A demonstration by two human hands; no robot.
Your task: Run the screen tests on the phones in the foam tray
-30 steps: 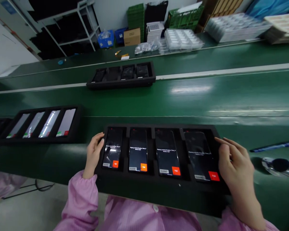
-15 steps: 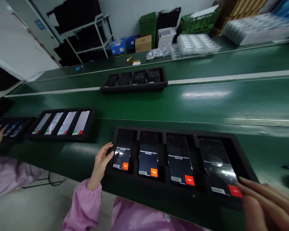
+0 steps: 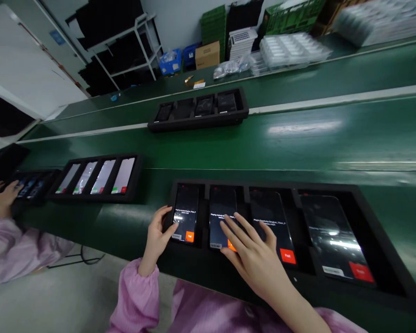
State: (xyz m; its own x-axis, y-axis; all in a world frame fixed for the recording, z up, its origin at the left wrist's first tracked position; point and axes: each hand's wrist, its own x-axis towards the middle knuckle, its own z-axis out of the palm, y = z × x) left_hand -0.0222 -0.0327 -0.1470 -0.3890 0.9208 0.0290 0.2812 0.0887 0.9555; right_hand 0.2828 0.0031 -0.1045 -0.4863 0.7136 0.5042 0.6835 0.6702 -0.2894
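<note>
A black tray [image 3: 204, 208] in front of me holds several phones in separate slots. Their dark screens carry white text and a red or orange "Fail" button. My left hand [image 3: 158, 238] grips the tray's left end, its thumb reaching over the edge of the leftmost phone [image 3: 186, 208]. Fingers spread, my right hand [image 3: 256, 256] is over the second phone [image 3: 222, 203] and partly hides its button; whether it touches the glass I cannot tell. To its right lie the third phone [image 3: 268, 203] and the rightmost phone [image 3: 329, 226], which shows glare.
Left of my tray stands another tray [image 3: 138, 171] of phones with white screens. Beyond it a co-worker's hands [image 3: 5, 199] are at a darker tray. A black tray [image 3: 197, 121] sits farther back on the green bench [image 3: 298, 152]. Clear plastic trays [image 3: 291, 48] line the far side.
My right hand has moved left from the rightmost phone to the second phone. My left thumb now reaches over the leftmost phone. The view has shifted slightly.
</note>
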